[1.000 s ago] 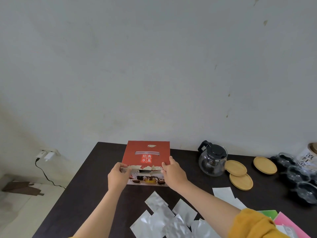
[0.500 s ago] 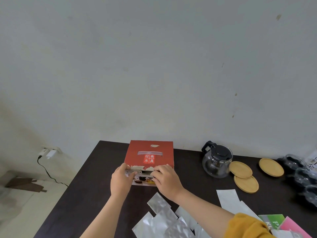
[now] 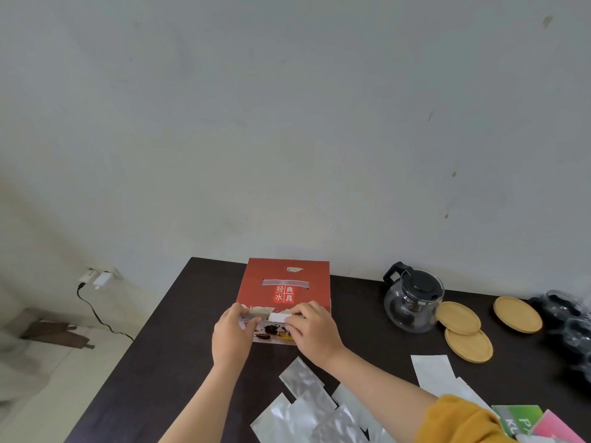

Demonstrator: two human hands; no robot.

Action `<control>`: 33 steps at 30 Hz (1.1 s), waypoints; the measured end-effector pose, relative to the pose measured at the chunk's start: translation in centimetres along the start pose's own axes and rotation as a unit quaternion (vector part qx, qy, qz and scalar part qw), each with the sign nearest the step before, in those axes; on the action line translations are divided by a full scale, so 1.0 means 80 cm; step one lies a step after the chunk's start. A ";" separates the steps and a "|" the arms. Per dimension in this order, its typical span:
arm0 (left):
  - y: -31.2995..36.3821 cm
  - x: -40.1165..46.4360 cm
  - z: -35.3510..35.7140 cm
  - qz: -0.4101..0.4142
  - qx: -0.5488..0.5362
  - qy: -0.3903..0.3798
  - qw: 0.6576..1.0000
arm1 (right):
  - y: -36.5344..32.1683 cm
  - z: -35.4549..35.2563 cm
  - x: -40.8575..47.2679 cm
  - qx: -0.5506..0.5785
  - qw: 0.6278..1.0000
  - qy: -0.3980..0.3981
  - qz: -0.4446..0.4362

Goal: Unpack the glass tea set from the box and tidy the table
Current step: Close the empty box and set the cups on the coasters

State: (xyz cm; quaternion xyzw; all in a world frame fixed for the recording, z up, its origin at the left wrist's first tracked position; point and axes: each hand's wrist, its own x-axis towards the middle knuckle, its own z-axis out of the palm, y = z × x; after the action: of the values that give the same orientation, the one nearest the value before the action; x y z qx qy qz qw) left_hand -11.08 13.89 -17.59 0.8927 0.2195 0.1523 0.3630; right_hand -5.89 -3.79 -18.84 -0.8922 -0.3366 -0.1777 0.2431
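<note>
A red box (image 3: 287, 282) with white Chinese characters stands on the dark table (image 3: 179, 340) near the wall. My left hand (image 3: 232, 334) grips its near left edge. My right hand (image 3: 315, 329) presses a white flap on the near edge, fingers closed on it. A glass teapot (image 3: 412, 302) with a black lid and handle stands to the right of the box. Three round wooden coasters (image 3: 459, 318) lie beside the teapot. Dark glass cups (image 3: 563, 305) sit at the far right edge.
Several silver foil pouches (image 3: 307, 398) lie on the table in front of me. White paper sheets (image 3: 431, 369) and green and pink packets (image 3: 524, 420) lie at the lower right. A charger and cable (image 3: 96, 282) hang on the wall at left.
The box has come down from a tilted, lifted pose to rest on the table. My right hand slid left along the near edge onto the white flap.
</note>
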 end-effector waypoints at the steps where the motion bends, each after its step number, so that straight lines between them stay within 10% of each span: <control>1: 0.000 0.000 0.000 0.000 -0.001 0.000 1.000 | -0.001 -0.001 -0.001 -0.002 1.000 0.002 -0.005; 16: 0.002 -0.002 -0.001 -0.010 0.000 -0.005 1.000 | -0.004 0.002 0.010 -0.007 0.992 0.009 0.125; 26: 0.006 -0.001 -0.004 -0.065 -0.042 -0.041 0.996 | -0.017 0.006 0.008 0.099 0.910 -0.018 0.403; 33: 0.014 0.000 0.004 -0.078 -0.067 -0.039 0.994 | -0.008 -0.003 0.006 0.186 0.886 0.013 0.425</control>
State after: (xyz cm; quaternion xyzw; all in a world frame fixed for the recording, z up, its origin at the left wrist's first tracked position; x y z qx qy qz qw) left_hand -10.63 13.05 -17.01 0.8517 0.2637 0.1025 0.4410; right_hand -6.01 -3.23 -18.22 -0.8857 0.0515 -0.0026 0.4613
